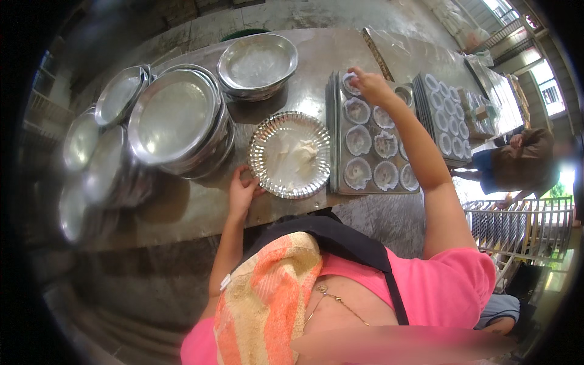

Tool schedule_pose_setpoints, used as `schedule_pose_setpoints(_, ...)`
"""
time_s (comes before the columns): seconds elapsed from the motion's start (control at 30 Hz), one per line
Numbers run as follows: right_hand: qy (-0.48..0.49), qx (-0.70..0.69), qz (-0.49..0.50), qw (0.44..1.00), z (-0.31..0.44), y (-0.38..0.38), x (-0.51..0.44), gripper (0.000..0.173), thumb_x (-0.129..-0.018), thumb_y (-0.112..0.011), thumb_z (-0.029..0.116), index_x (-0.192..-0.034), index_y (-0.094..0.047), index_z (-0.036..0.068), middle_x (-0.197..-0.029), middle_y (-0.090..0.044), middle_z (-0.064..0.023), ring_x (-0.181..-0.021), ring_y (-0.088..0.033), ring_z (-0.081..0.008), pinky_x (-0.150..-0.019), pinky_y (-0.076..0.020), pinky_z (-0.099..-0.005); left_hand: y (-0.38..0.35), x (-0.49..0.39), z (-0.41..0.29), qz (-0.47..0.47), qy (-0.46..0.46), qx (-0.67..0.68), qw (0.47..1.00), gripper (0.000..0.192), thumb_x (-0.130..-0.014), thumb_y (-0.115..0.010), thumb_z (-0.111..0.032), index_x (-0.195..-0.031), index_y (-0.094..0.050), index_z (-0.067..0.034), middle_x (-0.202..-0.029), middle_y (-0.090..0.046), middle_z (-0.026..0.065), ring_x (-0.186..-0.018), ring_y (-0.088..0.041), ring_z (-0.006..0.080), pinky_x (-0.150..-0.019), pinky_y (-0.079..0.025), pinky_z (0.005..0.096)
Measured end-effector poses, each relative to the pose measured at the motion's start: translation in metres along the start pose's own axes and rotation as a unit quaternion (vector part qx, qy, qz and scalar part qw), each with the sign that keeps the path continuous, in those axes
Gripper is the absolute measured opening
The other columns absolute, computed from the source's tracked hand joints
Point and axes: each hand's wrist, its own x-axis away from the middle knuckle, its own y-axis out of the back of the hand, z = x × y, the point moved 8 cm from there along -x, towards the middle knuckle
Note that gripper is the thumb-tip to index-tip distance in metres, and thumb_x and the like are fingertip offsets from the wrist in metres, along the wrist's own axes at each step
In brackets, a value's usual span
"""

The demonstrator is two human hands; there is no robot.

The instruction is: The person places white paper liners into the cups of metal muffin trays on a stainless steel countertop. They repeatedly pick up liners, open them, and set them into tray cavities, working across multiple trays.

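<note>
A fluted, shiny metal dish (260, 137) lies before me with a soft, pale creamy mass (299, 153) in it. My left hand (244, 191) is at the dish's near left rim, fingers apart, and seems to touch it. To the right is a stack of muffin tins (396, 186), the top one lined with white paper cups (357, 173). Small pale or brownish bits show inside several cups. Over the far left cup (349, 86) my right hand (372, 89) reaches with bent fingers. Whether its fingertips hold anything is hidden.
Stacks of round metal pans (175, 116) crowd the left of the metal table (315, 54), with another stack of pans (258, 61) at the back. Further right stands a second stack of lined muffin tins (445, 114). A person (520, 159) stands beyond, near a metal rack (520, 228).
</note>
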Motion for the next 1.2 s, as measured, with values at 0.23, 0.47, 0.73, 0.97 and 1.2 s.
schedule_pose_setpoints(0.23,-0.013,-0.051,-0.034,0.998,0.005,-0.015,0.000,0.028,-0.089,-0.045,0.020,-0.115,-0.041,0.011,-0.085,-0.064,-0.0176,-0.086,-0.060,-0.0381,-0.076,-0.0433,-0.0463,0.000,0.000,0.000,0.004,-0.003,0.002,1.000,0.043,-0.085,-0.055,0.000,-0.123,-0.035,-0.003,-0.086,-0.061,0.0134,-0.074,-0.062,0.0191,-0.066,-0.057,0.0305)
schedule_pose_setpoints(0.47,-0.005,-0.123,-0.088,0.988,0.004,-0.007,0.019,0.026,-0.089,-0.045,0.019,-0.114,-0.042,0.014,-0.083,-0.066,-0.0128,-0.083,-0.061,-0.0340,-0.075,-0.0401,-0.0452,0.001,-0.003,0.003,0.004,0.005,0.012,1.000,0.043,-0.085,-0.056,0.001,-0.123,-0.035,-0.003,-0.086,-0.061,0.0128,-0.074,-0.062,0.0180,-0.066,-0.057,0.0298)
schedule_pose_setpoints(0.73,-0.050,-0.091,-0.087,0.991,-0.006,-0.001,0.023,0.023,-0.089,-0.044,0.021,-0.111,-0.048,0.015,-0.081,-0.066,-0.0100,-0.083,-0.062,-0.0311,-0.079,-0.0352,-0.0447,0.000,-0.006,0.001,0.012,0.013,0.000,1.000,0.043,-0.085,-0.055,0.001,-0.123,-0.034,-0.003,-0.088,-0.061,0.0133,-0.074,-0.063,0.0188,-0.067,-0.057,0.0305)
schedule_pose_setpoints(0.97,-0.072,-0.054,-0.060,0.994,-0.005,0.001,0.019,0.023,-0.091,-0.044,0.027,-0.108,-0.052,0.014,-0.083,-0.067,-0.0082,-0.084,-0.062,-0.0288,-0.080,-0.0343,-0.0469,0.001,-0.006,0.001,0.017,0.019,0.000,1.000,0.041,-0.086,-0.054,0.001,-0.122,-0.034,-0.003,-0.088,-0.061,0.0143,-0.076,-0.063,0.0202,-0.067,-0.057,0.0320)
schedule_pose_setpoints(1.2,-0.098,-0.034,-0.041,0.994,-0.007,-0.001,0.013,0.024,-0.091,-0.045,0.027,-0.101,-0.059,0.011,-0.073,-0.066,-0.0085,-0.080,-0.063,-0.0260,-0.076,-0.0423,-0.0425,-0.001,-0.006,-0.002,0.022,0.013,0.015,1.000,0.042,-0.086,-0.056,-0.001,-0.123,-0.036,-0.003,-0.086,-0.061,0.0115,-0.074,-0.062,0.0176,-0.066,-0.056,0.0302)
